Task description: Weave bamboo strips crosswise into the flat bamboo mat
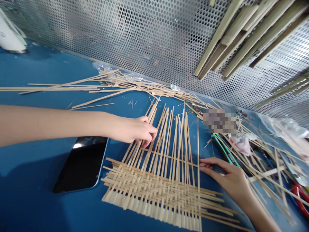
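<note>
The person's left hand is bent over the left-most upright strips, fingers curled in and seemingly gripping a few of them. The right hand has thumb and fingertips drawn together at the right end of a loose cross strip — whether they pinch it cannot be told. From the left, a phone lies dark on the blue table, then comes the woven mat, flat below both hands, its upright strips fanning away. The cross strip lies among them, apart from the finished weave. The step looks like threading a new row — the next move would call for keeping the over-and-under order, then pressing the strip snug. Right of the mat, a green tool lies among loose strips.
</note>
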### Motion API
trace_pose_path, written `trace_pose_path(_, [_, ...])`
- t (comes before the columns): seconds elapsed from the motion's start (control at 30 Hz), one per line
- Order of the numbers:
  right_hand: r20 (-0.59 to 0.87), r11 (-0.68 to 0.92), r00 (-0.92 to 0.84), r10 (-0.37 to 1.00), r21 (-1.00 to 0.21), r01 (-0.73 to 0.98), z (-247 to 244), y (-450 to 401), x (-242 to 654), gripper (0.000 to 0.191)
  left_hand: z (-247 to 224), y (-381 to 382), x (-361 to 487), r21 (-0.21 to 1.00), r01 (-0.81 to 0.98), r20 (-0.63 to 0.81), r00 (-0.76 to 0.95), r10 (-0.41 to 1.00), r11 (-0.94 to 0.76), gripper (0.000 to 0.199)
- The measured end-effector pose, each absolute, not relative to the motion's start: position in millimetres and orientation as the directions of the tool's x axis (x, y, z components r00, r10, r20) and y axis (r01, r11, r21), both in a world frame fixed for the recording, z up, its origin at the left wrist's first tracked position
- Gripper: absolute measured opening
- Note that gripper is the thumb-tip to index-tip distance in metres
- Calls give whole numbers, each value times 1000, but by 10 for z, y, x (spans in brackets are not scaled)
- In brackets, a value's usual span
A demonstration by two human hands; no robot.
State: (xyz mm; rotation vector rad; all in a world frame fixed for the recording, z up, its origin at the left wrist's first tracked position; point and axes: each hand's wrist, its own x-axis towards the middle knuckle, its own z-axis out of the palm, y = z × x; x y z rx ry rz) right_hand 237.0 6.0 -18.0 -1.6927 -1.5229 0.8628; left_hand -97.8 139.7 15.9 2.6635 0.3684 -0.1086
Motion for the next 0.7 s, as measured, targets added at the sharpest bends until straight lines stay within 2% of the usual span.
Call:
trace_pose_path(0.23, [-38, -79, 88, 995, -843, 532, -168, 57, 2369, 18, 194, 1391, -997, 373, 276, -153, 960, 235, -886, 43])
trace_pose_path(0.57, [-31, -75, 91, 995, -844, 531, -172, 63, 2370, 20, 107, 1429, -1035, 501, 236, -41, 968, 249, -833, 41])
trace_pose_path(0.7, [-24, -66, 85, 996, -843, 533, -180, 65, 2377, 21, 117, 1420, -1023, 439, 225, -55, 973, 224, -870, 39])
